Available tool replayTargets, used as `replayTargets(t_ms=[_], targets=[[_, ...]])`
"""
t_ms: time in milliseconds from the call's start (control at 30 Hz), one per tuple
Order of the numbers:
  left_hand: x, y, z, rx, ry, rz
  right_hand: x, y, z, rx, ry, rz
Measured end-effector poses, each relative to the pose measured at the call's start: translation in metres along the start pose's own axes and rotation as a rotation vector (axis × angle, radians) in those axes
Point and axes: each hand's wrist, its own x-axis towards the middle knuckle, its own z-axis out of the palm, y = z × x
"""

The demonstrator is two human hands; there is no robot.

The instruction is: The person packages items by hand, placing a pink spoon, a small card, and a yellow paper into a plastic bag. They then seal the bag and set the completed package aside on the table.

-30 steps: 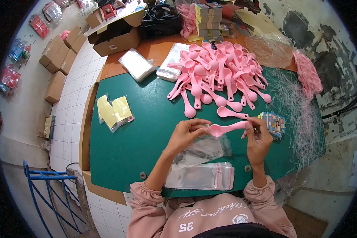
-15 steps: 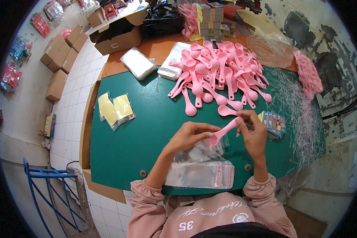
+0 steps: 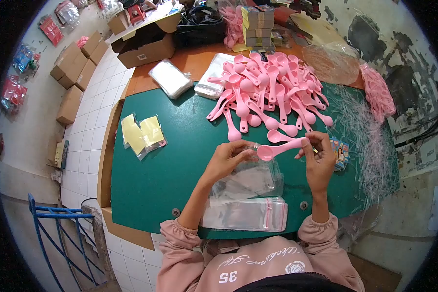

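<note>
A pink measuring spoon (image 3: 282, 148) is pinched by the end of its handle in my right hand (image 3: 320, 158), its bowl pointing left. Close to that bowl, my left hand (image 3: 228, 159) has thumb and fingers together on what looks like the edge of a clear plastic bag; shiny film shows at the fingertips. Below the hands lie loose clear bags (image 3: 250, 182) and a stack of clear resealable bags (image 3: 243, 215) at the table's near edge. Just behind the held spoon, another pink spoon (image 3: 277, 136) rests in front of a large pile of pink spoons (image 3: 265, 80).
Printed cards (image 3: 341, 155) sit right of my right hand, partly hidden. Two packed bags with yellow cards (image 3: 143, 134) lie at left on the green table (image 3: 180, 165). Packs of clear bags (image 3: 170, 79), an open carton (image 3: 146, 51) and plastic shreds (image 3: 365, 141) surround the work area.
My right hand has moved right and slightly up with the spoon, which now lies flatter. My left hand has risen and come off the spoon's bowl, with clear film now at its fingertips.
</note>
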Motion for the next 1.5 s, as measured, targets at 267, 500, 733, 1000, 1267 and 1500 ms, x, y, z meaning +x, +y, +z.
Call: replayTargets(t_ms=[267,500,733,1000,1267,1500], targets=[[-0.004,0.013,0.006,0.061,0.066,-0.063,0.0,-0.002,-0.001,-0.079,-0.006,-0.022],[-0.002,0.003,0.01,0.137,-0.012,0.044,-0.001,-0.003,0.01,-0.081,-0.076,-0.055],[-0.003,0.014,0.011,0.158,-0.003,0.014,0.002,-0.008,0.009,-0.005,-0.042,-0.085],[-0.001,0.006,0.014,0.039,-0.05,0.187,0.004,-0.014,-0.001,-0.08,-0.007,-0.125],[0.002,0.008,0.013,-0.038,-0.046,0.045,-0.001,-0.006,-0.007,-0.007,0.13,-0.148],[0.0,0.015,0.011,0.053,0.012,-0.041,-0.002,-0.011,-0.007,0.045,0.137,-0.148]])
